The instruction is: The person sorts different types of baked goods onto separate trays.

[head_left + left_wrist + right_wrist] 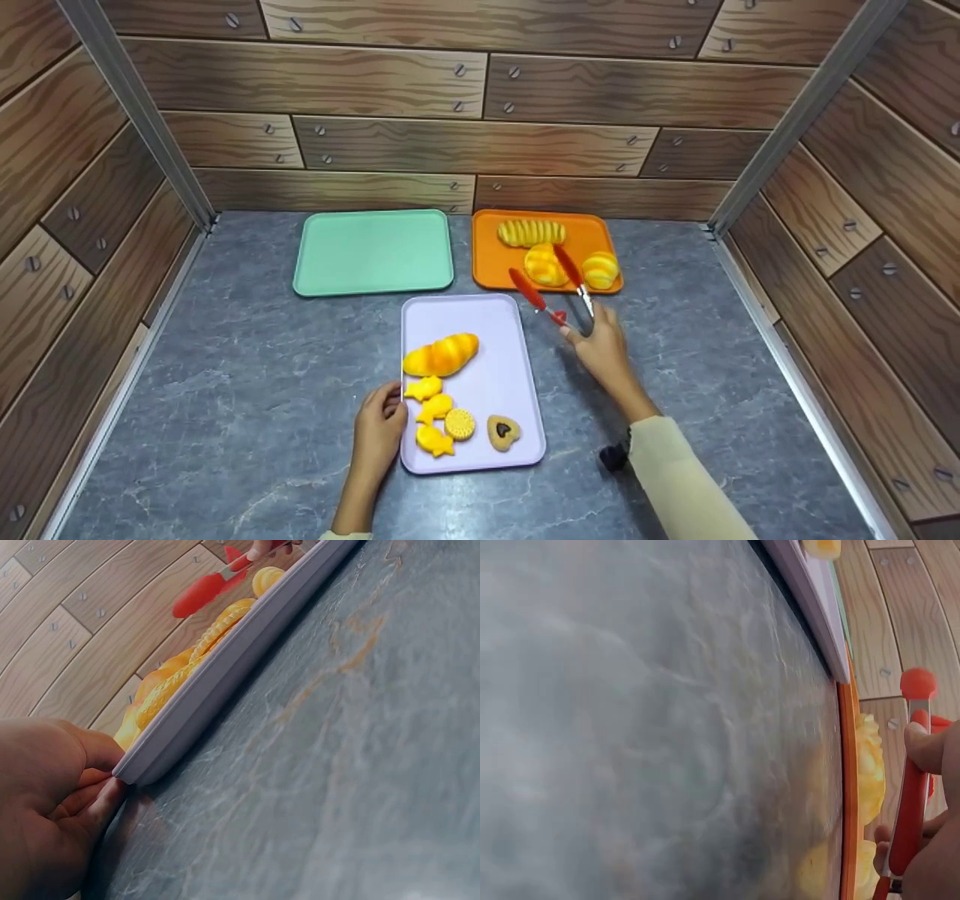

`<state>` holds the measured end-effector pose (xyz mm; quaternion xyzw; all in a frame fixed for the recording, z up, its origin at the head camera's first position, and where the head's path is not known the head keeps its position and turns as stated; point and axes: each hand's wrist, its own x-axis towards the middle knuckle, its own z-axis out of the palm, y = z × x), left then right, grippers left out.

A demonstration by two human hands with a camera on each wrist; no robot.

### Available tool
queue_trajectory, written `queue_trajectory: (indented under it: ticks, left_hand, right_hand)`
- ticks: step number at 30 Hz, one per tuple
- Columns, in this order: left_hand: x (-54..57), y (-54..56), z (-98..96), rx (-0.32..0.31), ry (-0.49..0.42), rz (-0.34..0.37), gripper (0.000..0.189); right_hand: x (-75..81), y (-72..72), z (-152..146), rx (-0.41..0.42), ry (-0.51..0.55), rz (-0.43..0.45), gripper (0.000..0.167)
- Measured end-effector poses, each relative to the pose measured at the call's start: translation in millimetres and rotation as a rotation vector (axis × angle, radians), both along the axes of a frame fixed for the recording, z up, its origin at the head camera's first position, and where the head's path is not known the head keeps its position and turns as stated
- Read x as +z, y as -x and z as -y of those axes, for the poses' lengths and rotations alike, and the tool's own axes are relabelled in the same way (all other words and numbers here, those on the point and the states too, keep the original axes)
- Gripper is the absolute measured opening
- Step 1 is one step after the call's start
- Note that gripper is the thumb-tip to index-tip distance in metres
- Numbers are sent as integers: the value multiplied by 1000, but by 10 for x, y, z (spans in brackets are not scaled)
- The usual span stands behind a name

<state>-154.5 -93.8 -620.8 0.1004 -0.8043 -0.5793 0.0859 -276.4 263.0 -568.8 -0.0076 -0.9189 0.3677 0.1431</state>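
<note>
My right hand [606, 352] grips a pair of red-tipped tongs [529, 289], also seen as red handles [911, 799] in the right wrist view. The tongs' arms are spread, one tip overlapping a round toy bun [543, 265] on the orange tray [486, 262]; whether it touches cannot be told. My left hand [379, 429] pinches the left rim of the lilac tray [499, 375], thumb above and fingers below in the left wrist view. On that tray lie a toy croissant [442, 355], several yellow fish-shaped pieces [434, 440], a round biscuit [460, 424] and a heart-shaped cookie [503, 433].
Beside the bun on the orange tray are a ridged long loaf [531, 233] and a striped roll [601, 270]. A bare green tray [373, 253] stands back left. Wood-patterned walls [390, 142] enclose the grey marbled table [247, 405] on three sides.
</note>
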Motion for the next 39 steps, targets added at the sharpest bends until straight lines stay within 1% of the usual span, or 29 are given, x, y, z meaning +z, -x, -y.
queue_trajectory:
  ticks: [3, 5, 8, 14, 17, 20, 25, 28, 32, 39]
  left_hand:
    - [-1, -3, 2, -1, 8, -13, 34]
    - [1, -4, 3, -1, 6, -21, 34]
    - [6, -2, 2, 1, 10, -17, 34]
    - [14, 9, -6, 2, 16, 8, 35]
    - [14, 9, -4, -1, 16, 4, 35]
    - [7, 5, 0, -3, 19, 1, 34]
    - [4, -2, 0, 3, 18, 1, 34]
    - [11, -3, -2, 6, 19, 3, 34]
    - [22, -5, -8, 4, 23, -2, 34]
    - [28, -10, -15, 6, 27, 1, 34]
  right_hand:
    - [-4, -118, 20, 57, 34, 9, 71]
    - [-5, -186, 32, 96, 44, 10, 72]
    - [-13, -267, 39, 149, 42, 7, 74]
    - [-10, -381, 37, 241, 13, 26, 75]
    - [-5, -420, 37, 285, -11, 44, 75]
    - [-1, -456, 41, 331, -57, 61, 74]
    - [4, -482, 74, 401, -129, 120, 74]
    - [5, -474, 110, 418, -167, 155, 76]
    - [8, -449, 156, 434, -204, 163, 74]
    - [22, -412, 234, 489, -252, 156, 69]
